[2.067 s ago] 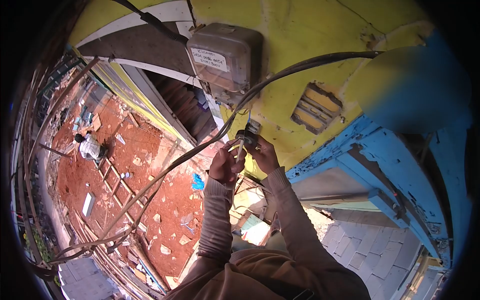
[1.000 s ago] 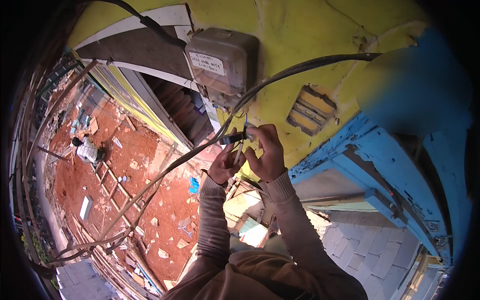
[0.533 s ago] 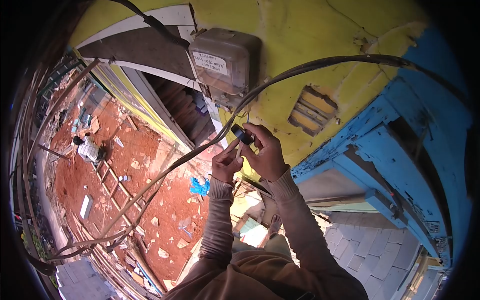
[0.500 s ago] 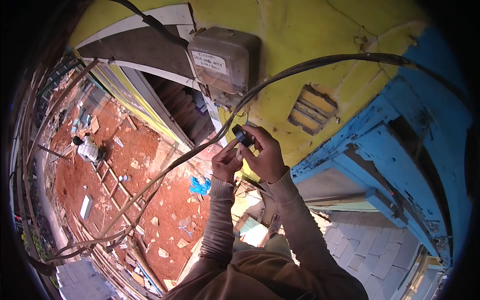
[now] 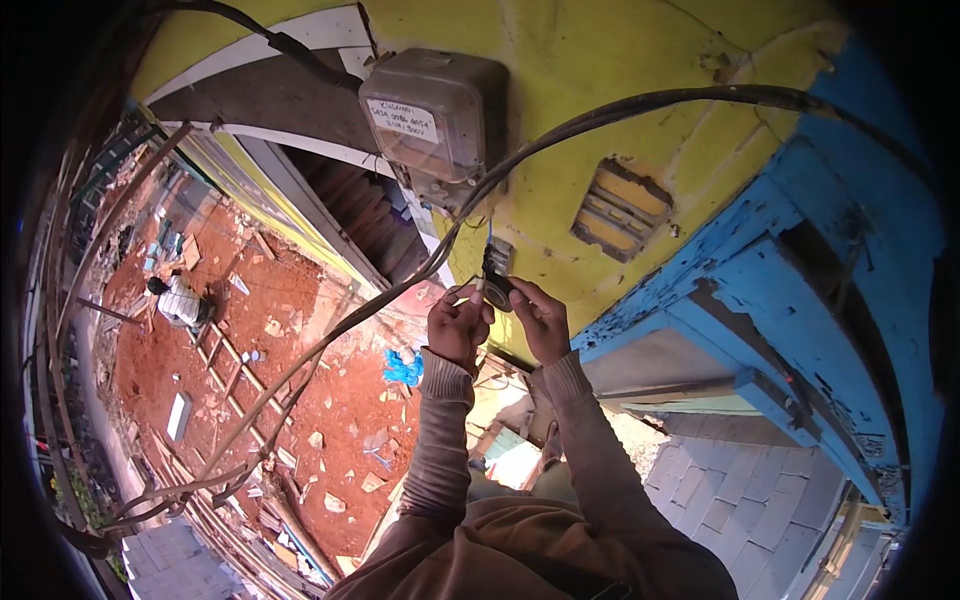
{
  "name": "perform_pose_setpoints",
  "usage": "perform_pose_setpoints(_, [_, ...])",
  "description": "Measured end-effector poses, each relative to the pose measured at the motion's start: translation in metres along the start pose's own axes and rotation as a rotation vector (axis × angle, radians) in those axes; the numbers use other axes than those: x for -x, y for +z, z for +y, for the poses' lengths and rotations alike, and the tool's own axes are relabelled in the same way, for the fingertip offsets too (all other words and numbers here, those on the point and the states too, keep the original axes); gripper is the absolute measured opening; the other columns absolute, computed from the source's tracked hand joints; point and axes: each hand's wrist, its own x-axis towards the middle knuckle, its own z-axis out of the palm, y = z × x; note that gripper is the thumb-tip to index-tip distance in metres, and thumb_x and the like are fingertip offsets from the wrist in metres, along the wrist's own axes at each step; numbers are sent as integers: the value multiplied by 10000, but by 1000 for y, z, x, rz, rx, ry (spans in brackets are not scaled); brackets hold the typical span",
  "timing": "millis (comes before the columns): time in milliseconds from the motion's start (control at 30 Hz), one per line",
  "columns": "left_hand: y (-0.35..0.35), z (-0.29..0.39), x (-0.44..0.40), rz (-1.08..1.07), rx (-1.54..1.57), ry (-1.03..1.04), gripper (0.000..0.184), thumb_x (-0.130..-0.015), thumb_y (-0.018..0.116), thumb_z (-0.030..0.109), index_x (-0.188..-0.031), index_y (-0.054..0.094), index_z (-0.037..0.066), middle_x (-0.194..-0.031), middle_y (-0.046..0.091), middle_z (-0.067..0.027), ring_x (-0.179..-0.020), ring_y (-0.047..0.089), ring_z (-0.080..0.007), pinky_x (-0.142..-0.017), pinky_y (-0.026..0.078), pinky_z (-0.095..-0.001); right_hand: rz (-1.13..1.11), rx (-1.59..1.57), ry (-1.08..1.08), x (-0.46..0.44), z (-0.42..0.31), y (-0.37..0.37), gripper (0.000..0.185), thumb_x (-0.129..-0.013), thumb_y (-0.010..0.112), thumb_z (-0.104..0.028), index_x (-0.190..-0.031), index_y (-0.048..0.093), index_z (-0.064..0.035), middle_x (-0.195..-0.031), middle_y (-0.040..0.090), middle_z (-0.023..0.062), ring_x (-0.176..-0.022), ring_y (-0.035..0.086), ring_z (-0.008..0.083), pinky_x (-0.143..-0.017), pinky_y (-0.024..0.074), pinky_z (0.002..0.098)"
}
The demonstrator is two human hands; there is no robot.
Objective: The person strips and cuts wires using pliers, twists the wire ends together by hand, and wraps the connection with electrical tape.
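My left hand pinches a short white cable end beside the yellow wall. Close on its right, my right hand grips a black tape roll between thumb and fingers. The roll lies against the upper end of the white piece, where a thin blue wire comes down from above. Above the hands, a meter box with a handwritten label is fixed to the wall. The exact join between wire and tape is too small to make out.
Thick black cables sweep across the wall and down to the left. A vent is set in the wall; blue wooden framing stands at right. Below left, a person crouches on red soil beside a bamboo ladder.
The tape roll has moved slightly down and right and is turned to show more of its face. My right hand has shifted lower, with its fingers now on the roll's right side.
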Motion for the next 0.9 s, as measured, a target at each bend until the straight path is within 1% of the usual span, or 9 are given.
perform_pose_setpoints(100, [2, -1, 0, 11, 47, -42, 171, -982, 574, 132, -1047, 643, -10, -670, 620, -105, -399, 355, -84, -399, 266, -225, -77, 23, -15, -14, 0, 6, 284, -969, 611, -139, -1224, 640, -18, -1070, 688, 91, -895, 637, 133, -722, 502, 261])
perform_pose_setpoints(233, [1, 0, 0, 3, 96, -107, 181, -983, 575, 150, -1048, 634, -9, -675, 627, -114, -392, 374, -95, -403, 286, -221, -211, 56, -18, -35, -8, 7, 269, -953, 597, -33, -1219, 640, -12, -1059, 700, 77, -904, 643, 118, -758, 510, 248])
perform_pose_setpoints(333, [-1, 1, -2, -51, 71, -136, 209, -989, 532, 150, -1132, 585, 8, -693, 621, -88, -414, 414, -93, -400, 303, -209, -257, -34, 27, -47, -2, 12, 272, -932, 613, -2, -1201, 653, -14, -1019, 706, 59, -879, 646, 105, -741, 505, 233])
perform_pose_setpoints(433, [-1, 0, -2, -9, 118, -104, 284, -966, 596, 125, -1223, 529, 24, -709, 646, -133, -409, 446, -104, -398, 314, -221, -243, -2, 39, -54, -3, 13, 259, -912, 630, 20, -1165, 676, -15, -972, 707, 41, -876, 646, 94, -727, 507, 227])
perform_pose_setpoints(667, [-14, 3, -13, -83, 102, 2, 451, -957, 570, 53, -1373, 397, 70, -1009, 681, -191, -454, 501, -107, -389, 356, -225, -194, -103, -9, -62, 11, 15, 200, -894, 658, 10, -1085, 709, -22, -891, 696, 41, -745, 594, 69, -634, 491, 223])
perform_pose_setpoints(733, [-18, 3, -16, -81, 167, 51, 499, -956, 538, 10, -1422, 371, 81, -1060, 674, -180, -469, 481, -92, -389, 350, -215, -35, 104, -10, -58, 2, 13, 255, -868, 695, -21, -1124, 701, -28, -1002, 690, 50, -752, 593, 75, -627, 476, 230])
perform_pose_setpoints(767, [-18, 1, -15, -52, 169, 52, 608, -944, 502, -41, -1498, 304, 114, -1097, 667, -145, -481, 457, -79, -394, 340, -205, -35, 105, -11, -53, -3, 11, 255, -868, 695, -21, -1124, 701, -28, -1002, 690, 50, -752, 593, 75, -627, 476, 230])
perform_pose_setpoints(833, [-13, 4, -15, -33, 107, 67, 525, -954, 506, -15, -1444, 352, 93, -1081, 659, -117, -463, 452, -82, -385, 326, -206, -27, 308, -196, -46, -55, 12, 310, -834, 738, -95, -1134, 682, -40, -1037, 683, 92, -792, 657, 152, -660, 524, 267])
perform_pose_setpoints(900, [-19, 0, -19, -15, 43, 76, 445, -964, 509, 11, -1391, 399, 73, -1065, 650, -88, -445, 448, -86, -375, 312, -207, -102, 374, -286, -50, -91, 24, 340, -811, 750, -111, -1135, 677, -35, -1068, 671, 95, -768, 647, 155, -658, 516, 269])
